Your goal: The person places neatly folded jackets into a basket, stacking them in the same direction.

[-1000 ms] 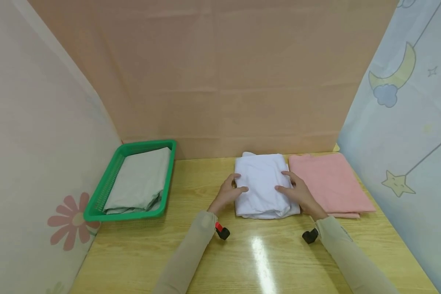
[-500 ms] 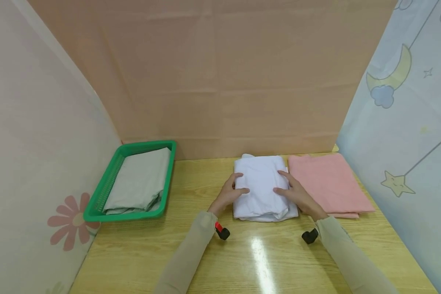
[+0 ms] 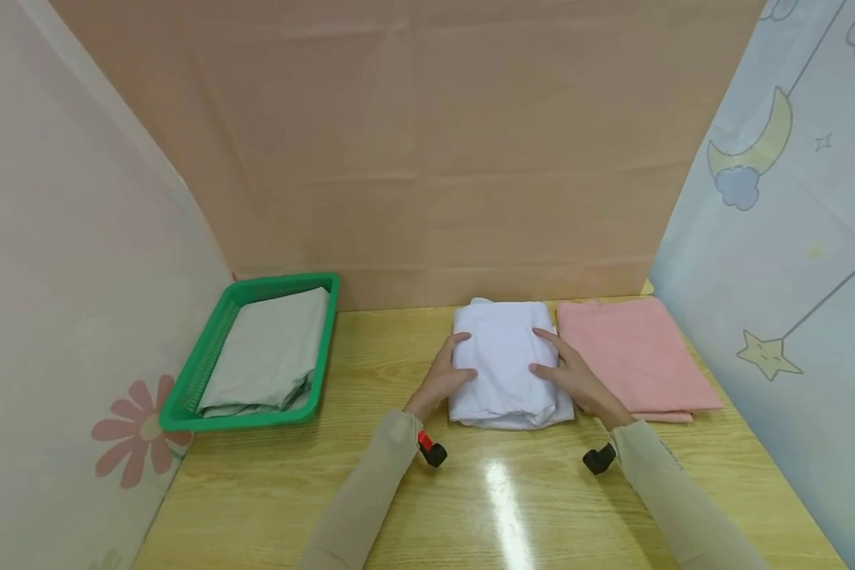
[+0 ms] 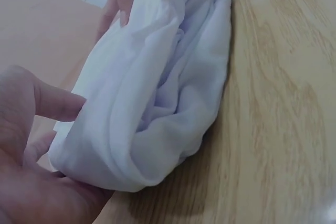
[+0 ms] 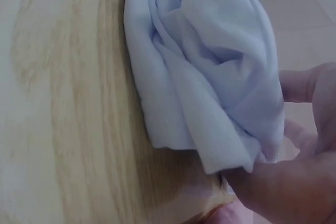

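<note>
A folded white cloth (image 3: 504, 356) lies in the middle of the table in the head view, its near edge rumpled and layered. My left hand (image 3: 443, 378) grips its left side, thumb on top and some fingers tucked beneath, as the left wrist view shows around the cloth (image 4: 126, 98). On the opposite side, my right hand (image 3: 579, 378) holds the cloth the same way; in the right wrist view the cloth's loose folds (image 5: 210, 66) hang beside the thumb and fingers. The fingertips under the cloth are hidden.
A green plastic basket (image 3: 331, 332) at the left holds a folded pale grey-green cloth (image 3: 267, 348). Close to the right of the white cloth lies a folded pink cloth (image 3: 634, 356). Fabric-covered walls border the wooden table (image 3: 456, 514) at the back and sides.
The white cloth has shifted very slightly toward me and to the left. My right hand's fingers reach a little farther over its top. The basket and the pink cloth stay put.
</note>
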{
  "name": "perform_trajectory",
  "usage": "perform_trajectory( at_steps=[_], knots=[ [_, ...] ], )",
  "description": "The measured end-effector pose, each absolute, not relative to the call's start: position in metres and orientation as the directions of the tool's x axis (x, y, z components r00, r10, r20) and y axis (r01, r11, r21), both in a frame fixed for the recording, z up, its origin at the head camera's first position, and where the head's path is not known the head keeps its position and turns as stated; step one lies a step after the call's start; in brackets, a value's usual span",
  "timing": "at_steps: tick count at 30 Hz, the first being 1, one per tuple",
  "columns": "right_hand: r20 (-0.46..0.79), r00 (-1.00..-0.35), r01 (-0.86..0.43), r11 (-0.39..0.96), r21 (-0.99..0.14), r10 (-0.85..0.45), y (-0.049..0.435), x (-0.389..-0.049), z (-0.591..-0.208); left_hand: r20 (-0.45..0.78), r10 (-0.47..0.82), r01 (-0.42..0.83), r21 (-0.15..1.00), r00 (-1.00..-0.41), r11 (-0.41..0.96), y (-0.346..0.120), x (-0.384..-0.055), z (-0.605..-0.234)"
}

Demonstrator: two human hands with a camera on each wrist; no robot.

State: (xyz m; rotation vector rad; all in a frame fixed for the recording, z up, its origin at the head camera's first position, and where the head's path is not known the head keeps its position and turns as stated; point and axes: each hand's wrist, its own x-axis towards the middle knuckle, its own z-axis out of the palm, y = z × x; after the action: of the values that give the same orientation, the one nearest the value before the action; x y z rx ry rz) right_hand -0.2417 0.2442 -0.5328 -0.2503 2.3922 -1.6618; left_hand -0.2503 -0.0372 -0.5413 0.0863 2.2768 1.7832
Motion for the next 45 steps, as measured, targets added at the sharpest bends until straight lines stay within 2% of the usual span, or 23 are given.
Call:
perform_trajectory(
  at_steps=[4, 10, 20, 45],
  knots=[
    [-0.095, -0.960, 0.005, 0.327, -0.945, -0.262, 0.241, -0.241, -0.539, -0.215, 0.253, -0.166, 0.965, -0.943, 0.202, -0.041, -0.248, -0.545],
    [-0.073, -0.960, -0.008, 0.287, -0.958, -0.270, 0.238, -0.242, -0.541, -0.203, 0.281, -0.156, 0.971, -0.938, 0.182, -0.043, -0.250, -0.544],
    [-0.099, -0.961, 0.045, 0.209, -0.977, -0.257, 0.232, -0.244, -0.533, -0.163, 0.279, -0.119, 0.978, -0.946, 0.169, -0.046, -0.255, -0.542],
    [-0.020, -0.959, -0.038, 0.198, -0.979, -0.282, 0.215, -0.245, -0.509, -0.096, 0.246, -0.041, 0.975, -0.964, 0.220, -0.068, -0.253, -0.512]
  ],
)
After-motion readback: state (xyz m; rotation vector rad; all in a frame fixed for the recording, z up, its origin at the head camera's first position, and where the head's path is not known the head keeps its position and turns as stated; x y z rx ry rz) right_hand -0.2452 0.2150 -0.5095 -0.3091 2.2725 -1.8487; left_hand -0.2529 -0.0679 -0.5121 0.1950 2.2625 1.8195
